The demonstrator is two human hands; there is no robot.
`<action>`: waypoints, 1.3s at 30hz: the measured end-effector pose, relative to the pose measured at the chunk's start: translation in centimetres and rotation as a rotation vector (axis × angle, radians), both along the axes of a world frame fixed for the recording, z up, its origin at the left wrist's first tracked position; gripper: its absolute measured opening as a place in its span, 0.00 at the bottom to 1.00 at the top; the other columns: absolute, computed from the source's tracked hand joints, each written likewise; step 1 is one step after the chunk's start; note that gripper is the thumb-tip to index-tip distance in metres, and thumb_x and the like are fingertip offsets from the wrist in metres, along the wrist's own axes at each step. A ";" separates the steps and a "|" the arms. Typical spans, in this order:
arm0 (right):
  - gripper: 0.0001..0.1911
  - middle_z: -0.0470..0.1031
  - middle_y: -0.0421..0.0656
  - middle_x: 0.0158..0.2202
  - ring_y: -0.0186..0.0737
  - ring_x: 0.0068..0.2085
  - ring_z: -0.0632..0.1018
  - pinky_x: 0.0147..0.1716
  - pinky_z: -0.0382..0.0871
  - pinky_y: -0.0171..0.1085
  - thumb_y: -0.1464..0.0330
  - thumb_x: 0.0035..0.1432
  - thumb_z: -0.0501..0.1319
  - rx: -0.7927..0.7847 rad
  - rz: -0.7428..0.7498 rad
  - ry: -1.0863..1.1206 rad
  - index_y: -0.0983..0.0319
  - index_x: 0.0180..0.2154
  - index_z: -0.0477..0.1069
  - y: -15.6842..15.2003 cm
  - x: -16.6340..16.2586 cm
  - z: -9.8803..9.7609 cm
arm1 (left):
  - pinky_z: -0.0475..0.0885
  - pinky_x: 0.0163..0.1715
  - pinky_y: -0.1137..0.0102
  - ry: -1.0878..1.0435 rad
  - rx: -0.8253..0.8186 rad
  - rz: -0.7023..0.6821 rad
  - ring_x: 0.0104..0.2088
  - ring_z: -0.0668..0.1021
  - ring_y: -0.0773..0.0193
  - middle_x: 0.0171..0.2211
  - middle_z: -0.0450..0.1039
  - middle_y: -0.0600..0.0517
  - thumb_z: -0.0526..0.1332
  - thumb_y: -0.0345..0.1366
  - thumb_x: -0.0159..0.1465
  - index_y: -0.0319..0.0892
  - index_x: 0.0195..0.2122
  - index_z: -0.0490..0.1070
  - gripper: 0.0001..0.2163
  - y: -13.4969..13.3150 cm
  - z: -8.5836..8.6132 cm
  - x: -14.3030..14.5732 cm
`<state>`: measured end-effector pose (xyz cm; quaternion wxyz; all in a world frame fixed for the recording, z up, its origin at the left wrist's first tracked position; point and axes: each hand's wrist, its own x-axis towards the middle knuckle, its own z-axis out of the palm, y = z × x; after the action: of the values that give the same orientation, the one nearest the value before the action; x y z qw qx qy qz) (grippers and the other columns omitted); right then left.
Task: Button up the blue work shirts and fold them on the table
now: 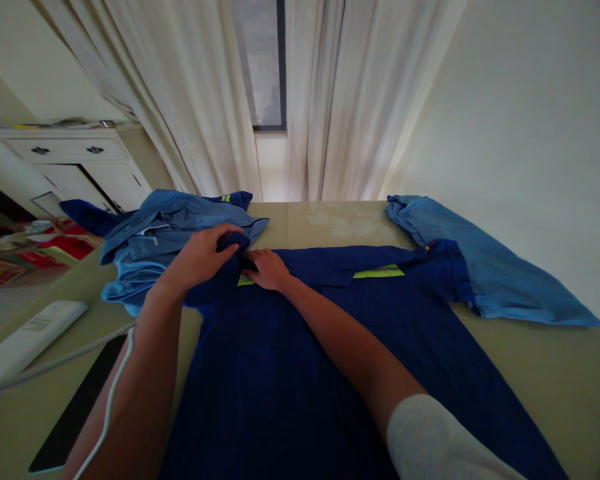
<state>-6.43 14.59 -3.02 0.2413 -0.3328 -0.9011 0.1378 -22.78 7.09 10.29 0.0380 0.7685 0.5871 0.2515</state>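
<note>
A dark blue work shirt [300, 360] with yellow-green stripes lies spread flat on a beige table [545, 373], its right sleeve light blue [485, 267]. My left hand [200, 257] grips a fold of the dark blue shoulder cloth at the shirt's upper left. My right hand [267, 268] lies flat on the shirt just right of that fold, fingers pressing the cloth down. A pile of light blue garments [155, 243] sits behind my left hand, at the table's far left.
A white remote control [25, 340] and a black flat device [75, 407] lie at the table's left edge. A white cable [107, 407] hangs along my left arm. Cream curtains and a window stand behind; a white cabinet [75, 160] is at left.
</note>
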 end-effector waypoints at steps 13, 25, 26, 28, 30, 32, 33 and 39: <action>0.20 0.81 0.45 0.36 0.39 0.38 0.81 0.41 0.75 0.38 0.54 0.74 0.53 -0.873 -0.150 0.915 0.61 0.44 0.74 4.3 1.1 -0.9 | 0.77 0.49 0.62 -0.133 -0.610 -0.366 0.49 0.81 0.55 0.52 0.80 0.48 0.56 0.51 0.69 0.47 0.55 0.76 0.20 -1.0 -0.6 2.6; 0.15 0.75 0.36 0.30 0.34 0.31 0.74 0.33 0.70 0.32 0.72 0.54 0.64 -0.757 -0.168 0.694 0.60 0.46 0.76 3.6 1.7 -0.5 | 0.75 0.39 0.63 0.146 -0.714 0.023 0.42 0.83 0.48 0.41 0.83 0.46 0.71 0.54 0.48 0.42 0.55 0.73 0.35 1.4 -5.5 -2.2; 0.15 0.74 0.36 0.29 0.34 0.30 0.73 0.33 0.69 0.32 0.72 0.54 0.63 -0.756 -0.199 0.706 0.61 0.45 0.76 3.7 1.7 -0.4 | 0.75 0.38 0.63 0.132 -0.742 0.021 0.41 0.84 0.48 0.41 0.83 0.47 0.72 0.55 0.47 0.42 0.56 0.72 0.37 1.4 -5.6 -2.0; 0.15 0.72 0.35 0.28 0.33 0.29 0.72 0.32 0.68 0.32 0.73 0.53 0.62 -0.736 -0.238 0.713 0.61 0.45 0.76 3.9 1.7 -0.3 | 0.76 0.38 0.63 0.102 -0.793 0.011 0.41 0.84 0.48 0.42 0.83 0.47 0.73 0.56 0.47 0.43 0.57 0.72 0.38 1.2 -5.4 -1.6; 0.15 0.70 0.35 0.27 0.33 0.28 0.71 0.33 0.68 0.32 0.72 0.54 0.62 -0.717 -0.259 0.712 0.61 0.45 0.76 4.0 1.6 -0.4 | 0.77 0.39 0.63 0.075 -0.823 -0.020 0.42 0.84 0.48 0.45 0.84 0.46 0.73 0.58 0.47 0.44 0.56 0.73 0.38 1.1 -5.1 -1.3; 0.15 0.70 0.35 0.27 0.33 0.29 0.71 0.33 0.68 0.33 0.71 0.54 0.63 -0.708 -0.273 0.701 0.62 0.45 0.75 4.0 1.5 -0.5 | 0.78 0.42 0.63 0.074 -0.830 -0.049 0.45 0.84 0.47 0.48 0.83 0.45 0.73 0.59 0.46 0.44 0.58 0.73 0.40 1.1 -5.0 -1.2; 0.14 0.71 0.35 0.28 0.33 0.29 0.71 0.33 0.68 0.33 0.71 0.55 0.63 -0.712 -0.276 0.690 0.62 0.45 0.76 4.1 1.5 -0.6 | 0.78 0.44 0.63 0.088 -0.820 -0.059 0.47 0.84 0.46 0.50 0.82 0.45 0.73 0.59 0.45 0.44 0.59 0.72 0.42 1.1 -5.1 -1.3; 0.10 0.77 0.42 0.34 0.41 0.37 0.78 0.40 0.74 0.39 0.73 0.57 0.64 -0.665 -0.334 0.429 0.61 0.43 0.76 3.7 2.3 0.5 | 0.72 0.59 0.59 0.171 -0.756 -0.142 0.61 0.77 0.42 0.63 0.73 0.41 0.77 0.56 0.40 0.45 0.67 0.65 0.52 1.0 -5.7 -2.1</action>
<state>-4.09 18.33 -2.48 0.3219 -0.4974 -0.6710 0.4458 -24.85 8.08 4.55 0.2867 0.7570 0.5849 -0.0509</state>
